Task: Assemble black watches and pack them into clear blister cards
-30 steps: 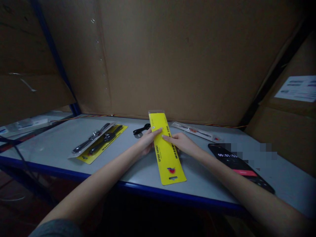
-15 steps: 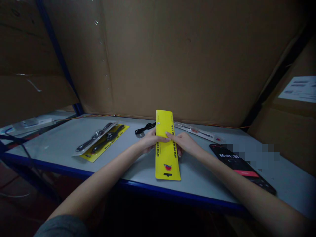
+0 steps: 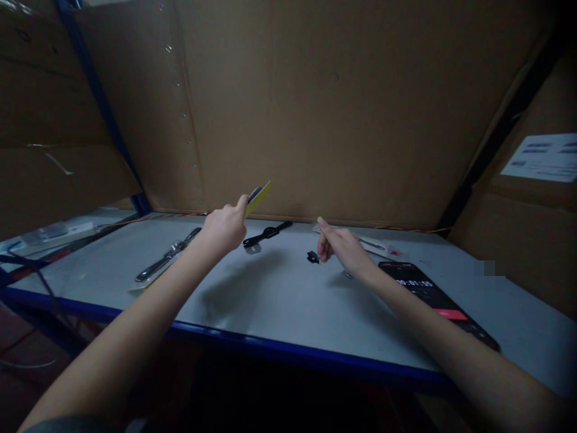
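My left hand [image 3: 224, 228] is raised above the grey shelf top [image 3: 270, 300] and closed on the yellow packaging card [image 3: 258, 196], which shows only as a narrow edge past my knuckles. My right hand [image 3: 341, 248] hovers low over the shelf with its fingers curled, the index finger raised. It holds nothing I can make out. A small black part [image 3: 312, 257] lies on the shelf just left of its fingertips. A black tool [image 3: 265, 234] lies between my two hands, farther back.
A clear blister with metal tools [image 3: 164, 261] lies at the left under my left forearm. A flat clear package [image 3: 365, 242] lies behind my right hand. A phone with a running timer [image 3: 435, 296] lies at the right. Cardboard walls close in the back and sides.
My left hand has lifted the yellow card off the shelf and swung it up and to the left. My right hand let go of it and stays low by the small black part.
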The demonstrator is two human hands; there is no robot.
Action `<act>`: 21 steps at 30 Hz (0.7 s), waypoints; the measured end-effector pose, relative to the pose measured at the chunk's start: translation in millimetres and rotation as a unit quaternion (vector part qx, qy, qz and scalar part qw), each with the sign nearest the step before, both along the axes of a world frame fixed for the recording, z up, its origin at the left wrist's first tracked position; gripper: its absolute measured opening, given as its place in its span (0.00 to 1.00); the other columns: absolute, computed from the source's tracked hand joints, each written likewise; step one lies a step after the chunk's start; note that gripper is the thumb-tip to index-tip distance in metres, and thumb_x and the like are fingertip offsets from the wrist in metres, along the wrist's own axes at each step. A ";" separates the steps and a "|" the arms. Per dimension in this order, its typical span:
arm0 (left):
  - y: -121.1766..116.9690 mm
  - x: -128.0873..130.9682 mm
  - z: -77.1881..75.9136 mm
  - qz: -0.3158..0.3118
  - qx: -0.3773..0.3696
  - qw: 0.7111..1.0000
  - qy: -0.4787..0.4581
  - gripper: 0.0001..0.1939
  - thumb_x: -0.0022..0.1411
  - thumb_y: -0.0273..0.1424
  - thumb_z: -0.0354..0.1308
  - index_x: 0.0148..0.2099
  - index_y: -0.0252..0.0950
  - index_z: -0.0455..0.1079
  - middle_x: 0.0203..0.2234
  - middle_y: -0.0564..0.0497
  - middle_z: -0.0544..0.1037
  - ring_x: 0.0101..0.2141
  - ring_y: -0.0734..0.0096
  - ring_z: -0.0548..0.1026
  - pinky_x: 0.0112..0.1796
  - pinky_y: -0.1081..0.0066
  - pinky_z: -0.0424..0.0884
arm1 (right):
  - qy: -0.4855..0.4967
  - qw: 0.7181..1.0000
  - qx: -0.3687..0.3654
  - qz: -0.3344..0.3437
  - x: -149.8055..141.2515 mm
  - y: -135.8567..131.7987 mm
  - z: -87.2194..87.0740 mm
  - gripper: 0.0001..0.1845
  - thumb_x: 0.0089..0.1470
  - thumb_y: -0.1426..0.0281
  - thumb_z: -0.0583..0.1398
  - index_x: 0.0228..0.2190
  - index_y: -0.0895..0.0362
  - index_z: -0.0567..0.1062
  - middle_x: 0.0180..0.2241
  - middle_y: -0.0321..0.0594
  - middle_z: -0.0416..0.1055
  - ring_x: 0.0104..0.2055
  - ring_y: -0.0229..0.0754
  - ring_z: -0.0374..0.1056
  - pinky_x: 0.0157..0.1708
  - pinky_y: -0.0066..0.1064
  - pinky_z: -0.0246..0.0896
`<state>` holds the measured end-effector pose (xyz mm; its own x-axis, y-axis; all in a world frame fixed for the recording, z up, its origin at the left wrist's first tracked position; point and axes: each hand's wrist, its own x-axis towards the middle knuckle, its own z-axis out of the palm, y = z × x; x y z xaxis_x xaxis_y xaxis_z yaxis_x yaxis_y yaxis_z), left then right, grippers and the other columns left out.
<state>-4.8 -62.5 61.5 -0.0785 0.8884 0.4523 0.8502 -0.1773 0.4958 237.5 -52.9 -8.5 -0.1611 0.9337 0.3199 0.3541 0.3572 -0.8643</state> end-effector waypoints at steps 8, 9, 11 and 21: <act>23.6 -17.2 -62.8 0.168 -0.107 0.910 0.363 0.25 0.59 0.22 0.40 0.59 0.30 0.55 0.44 0.26 0.68 0.47 0.39 0.65 0.38 0.48 0.63 | -0.065 0.995 0.069 -0.032 4.7 4.0 -3.5 0.35 0.52 0.45 0.44 0.15 0.59 0.70 0.15 0.40 0.68 0.20 0.37 0.66 0.24 0.28 0.58; 25.6 -16.0 -69.8 0.171 -0.105 0.907 0.370 0.24 0.60 0.22 0.39 0.58 0.30 0.56 0.45 0.27 0.68 0.47 0.38 0.65 0.38 0.44 0.61 | -0.071 0.994 0.074 -0.034 5.2 3.9 -3.3 0.35 0.53 0.45 0.44 0.15 0.58 0.70 0.15 0.40 0.69 0.20 0.37 0.66 0.25 0.28 0.58; 29.4 -11.6 -80.7 0.174 -0.105 0.905 0.375 0.24 0.60 0.22 0.37 0.59 0.30 0.56 0.47 0.26 0.66 0.48 0.36 0.63 0.39 0.40 0.57 | -0.079 0.993 0.081 -0.039 5.9 3.4 -2.7 0.35 0.53 0.45 0.44 0.16 0.58 0.71 0.15 0.39 0.69 0.20 0.37 0.66 0.25 0.28 0.58; 59.9 -21.7 -74.2 0.143 -0.241 0.928 0.244 0.26 0.56 0.38 0.51 0.55 0.32 0.63 0.49 0.28 0.66 0.52 0.34 0.59 0.45 0.39 0.52 | -0.102 0.988 0.105 -0.047 4.1 -1.0 0.1 0.33 0.54 0.47 0.45 0.16 0.58 0.71 0.16 0.38 0.69 0.21 0.37 0.66 0.26 0.28 0.56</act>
